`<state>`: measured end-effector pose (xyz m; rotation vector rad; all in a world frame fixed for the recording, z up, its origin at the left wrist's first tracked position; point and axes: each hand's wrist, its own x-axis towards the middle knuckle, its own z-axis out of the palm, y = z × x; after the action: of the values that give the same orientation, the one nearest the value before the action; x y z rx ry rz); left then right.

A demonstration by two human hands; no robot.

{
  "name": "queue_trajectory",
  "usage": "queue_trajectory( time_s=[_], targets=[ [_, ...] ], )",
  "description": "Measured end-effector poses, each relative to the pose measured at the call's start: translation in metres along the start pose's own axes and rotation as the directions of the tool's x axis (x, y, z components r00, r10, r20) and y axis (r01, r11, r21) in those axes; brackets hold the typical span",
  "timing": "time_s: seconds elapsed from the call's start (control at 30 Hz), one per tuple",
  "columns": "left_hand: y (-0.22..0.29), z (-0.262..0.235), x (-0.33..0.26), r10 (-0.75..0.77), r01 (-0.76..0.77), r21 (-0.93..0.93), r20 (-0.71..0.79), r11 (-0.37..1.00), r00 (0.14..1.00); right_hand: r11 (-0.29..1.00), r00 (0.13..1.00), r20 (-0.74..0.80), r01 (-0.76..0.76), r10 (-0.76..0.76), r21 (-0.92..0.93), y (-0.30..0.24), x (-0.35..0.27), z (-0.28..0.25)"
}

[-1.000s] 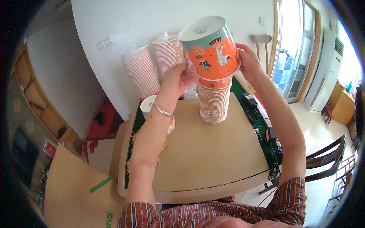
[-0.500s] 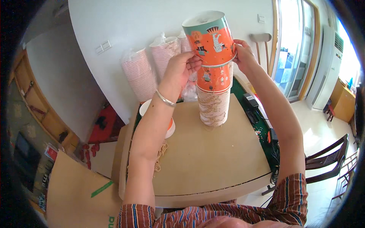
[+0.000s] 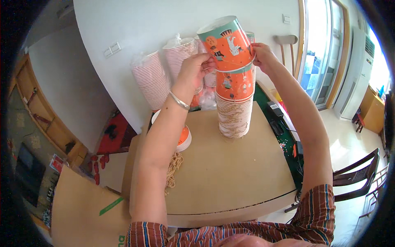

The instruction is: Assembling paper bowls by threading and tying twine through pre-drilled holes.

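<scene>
A: Orange, with a teal band at the base and printed animal figures: the paper cup (image 3: 227, 43) held uppermost in the head view. Where does it sit?

B: Upside down and tilted, at the top of the tall stack of nested cups (image 3: 234, 105), its rim over the stack's top cup. The stack stands on the cardboard-covered table (image 3: 230, 173), near the far edge.

A: The left hand (image 3: 195, 70)?

B: It meets the cup at its left side, near the rim. Fingers curled together, tips pressed against the cup wall. A metal bangle (image 3: 180, 101) circles the wrist.

A: And the right hand (image 3: 263, 55)?

B: On the opposite side, fingers closed against the cup's right wall. The cup is clamped between the two hands.

A: Objects behind the stack?

B: Sleeves of striped cups in clear plastic wrap (image 3: 151, 80), leaning against the white wall (image 3: 164, 24); a second wrapped sleeve stands just beside the first.

A: Left of the stack?

B: A low pile of round lids or plates (image 3: 184, 138), partly hidden by the left forearm, and below it a loose bundle of tan string (image 3: 173, 164) on the tabletop.

A: Right edge?

B: A green strip with dark items along the table's side; a dark chair (image 3: 358, 177) stands on the floor beyond it.
</scene>
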<state>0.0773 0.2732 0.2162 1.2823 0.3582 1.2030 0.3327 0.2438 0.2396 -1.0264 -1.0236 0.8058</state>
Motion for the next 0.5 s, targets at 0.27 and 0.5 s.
queue_trajectory(
  time_s=[0.27,0.5],
  targets=[
    [-0.012,-0.002,0.006,-0.008,0.010,0.081,-0.024,0.997,1.000,0.976,0.999,-0.018,-0.041,0.038,-0.214,0.009,0.004,-0.008],
    [-0.019,0.002,0.010,0.022,-0.018,0.192,-0.022,0.981,1.000,0.963,0.996,-0.031,-0.093,0.088,-0.252,0.022,0.004,-0.012]
  ],
)
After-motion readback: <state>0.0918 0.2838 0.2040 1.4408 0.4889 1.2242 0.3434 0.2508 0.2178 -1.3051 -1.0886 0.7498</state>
